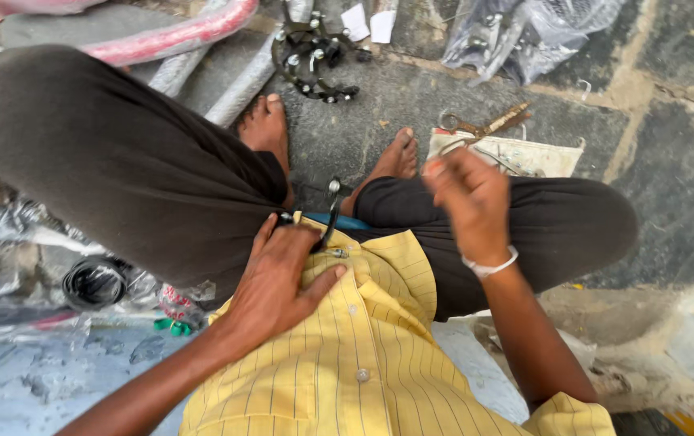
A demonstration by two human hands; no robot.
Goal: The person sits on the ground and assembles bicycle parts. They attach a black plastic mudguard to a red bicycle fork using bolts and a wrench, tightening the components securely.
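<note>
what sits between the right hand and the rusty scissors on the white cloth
Nothing visible. The raised right hand is just this side of the rusty metal scissors on the white cloth; only bare cloth and thin wire lie between.

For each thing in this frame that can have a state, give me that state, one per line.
Left hand: open, flat against the shirt hem beside a black metal part.
Right hand: raised over the knee, fingers curled; what they pinch is blurred.
Scissors: lying on the stone floor, unheld.
Cloth: spread flat on the floor.
Plastic bag: crumpled, parts inside.
Brake part: on the floor, untouched.
</note>
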